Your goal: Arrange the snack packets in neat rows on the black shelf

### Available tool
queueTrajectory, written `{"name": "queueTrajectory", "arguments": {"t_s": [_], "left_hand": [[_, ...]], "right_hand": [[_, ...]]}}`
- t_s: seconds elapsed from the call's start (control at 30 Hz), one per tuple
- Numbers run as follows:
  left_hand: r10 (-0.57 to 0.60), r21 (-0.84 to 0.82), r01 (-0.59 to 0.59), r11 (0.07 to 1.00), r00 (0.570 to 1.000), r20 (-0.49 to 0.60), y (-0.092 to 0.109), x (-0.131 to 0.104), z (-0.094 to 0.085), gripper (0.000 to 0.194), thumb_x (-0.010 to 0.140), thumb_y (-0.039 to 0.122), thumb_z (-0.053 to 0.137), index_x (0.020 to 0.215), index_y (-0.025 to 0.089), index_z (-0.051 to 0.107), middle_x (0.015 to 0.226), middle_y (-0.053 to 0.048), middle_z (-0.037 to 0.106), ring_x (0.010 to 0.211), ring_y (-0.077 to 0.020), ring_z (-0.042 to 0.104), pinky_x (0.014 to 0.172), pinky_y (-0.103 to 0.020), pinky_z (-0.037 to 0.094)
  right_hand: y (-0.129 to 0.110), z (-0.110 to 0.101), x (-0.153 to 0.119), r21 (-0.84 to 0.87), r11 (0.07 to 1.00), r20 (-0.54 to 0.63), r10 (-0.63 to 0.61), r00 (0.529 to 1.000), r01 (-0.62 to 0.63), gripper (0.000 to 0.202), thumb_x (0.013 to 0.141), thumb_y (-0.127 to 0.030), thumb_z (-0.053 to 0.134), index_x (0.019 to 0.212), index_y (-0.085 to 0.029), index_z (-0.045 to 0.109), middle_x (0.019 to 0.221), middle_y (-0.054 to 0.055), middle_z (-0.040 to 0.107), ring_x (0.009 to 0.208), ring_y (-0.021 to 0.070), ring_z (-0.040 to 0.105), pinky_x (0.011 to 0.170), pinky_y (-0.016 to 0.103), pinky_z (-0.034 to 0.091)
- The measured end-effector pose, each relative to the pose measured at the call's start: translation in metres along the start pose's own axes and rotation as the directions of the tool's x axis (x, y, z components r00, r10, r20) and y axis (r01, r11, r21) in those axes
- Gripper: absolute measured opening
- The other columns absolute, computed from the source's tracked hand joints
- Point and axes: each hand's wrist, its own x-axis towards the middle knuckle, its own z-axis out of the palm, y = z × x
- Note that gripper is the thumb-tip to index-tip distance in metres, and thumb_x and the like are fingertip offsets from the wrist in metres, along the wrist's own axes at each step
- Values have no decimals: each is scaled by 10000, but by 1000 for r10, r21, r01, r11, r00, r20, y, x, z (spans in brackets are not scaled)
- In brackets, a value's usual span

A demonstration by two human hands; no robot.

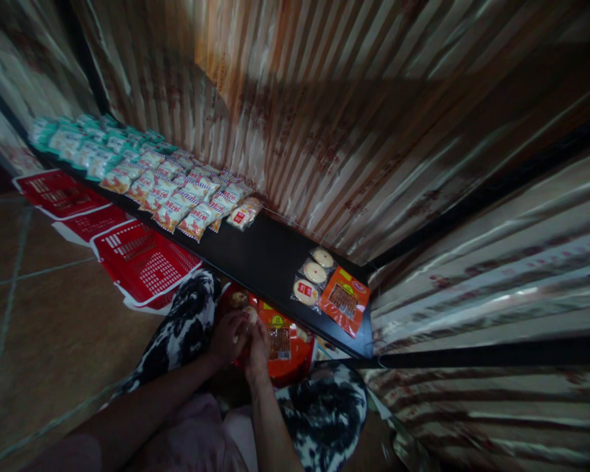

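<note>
- The left hand (pixel 229 337) and right hand (pixel 257 347) meet low between the knees, over a red basin (pixel 295 367) full of packets; the fingers of both curl together on something small and pale, too dim to name, so I cannot tell what either grip is clamped on.
- An orange packet (pixel 280 337) lies in the basin just beside the right hand, with a yellow-green round label on top and a clear window showing thin brown sticks; its writing is too small to read.
- A matching orange pack (pixel 345 300) lies flat on the dark shelf (pixel 260 255), touching a clear sleeve of round pale biscuits (pixel 313 274) with a red label.
- Farther left on the shelf, glossy snack bags (pixel 177 193) stand in overlapping rows, red-and-white nearer, teal-and-white beyond; the print is blurred.
- Red plastic baskets (pixel 142 262) with slotted sides rest on the tiled floor (pixel 44 314) under the shelf.
- Shiny striped, pleated curtain fabric (pixel 373 131) hangs behind.
</note>
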Motion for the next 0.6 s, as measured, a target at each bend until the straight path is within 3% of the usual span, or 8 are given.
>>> {"name": "queueTrajectory", "arguments": {"t_s": [0.27,0.6], "left_hand": [[-43,-59,46,997,998,39,3,-5,-2,268,728,177,501,978,192,596,1137,-110,563,1121,-235,496,986,-404,406],[48,-90,-46,995,999,13,8,-4,-7,278,749,190,492,1007,173,594,1162,-122,559,1155,-238,478,1004,-415,385]], "right_hand": [[-3,0,-4,-26,1000,16,-16,1000,16,327,640,-338,628,951,-238,617,887,-3,694,809,173,645,727,296,503],[-7,1,-10,75,995,69,66,995,-71,350,651,-341,607,986,-254,556,775,-36,670,665,136,622,607,257,489]]}}
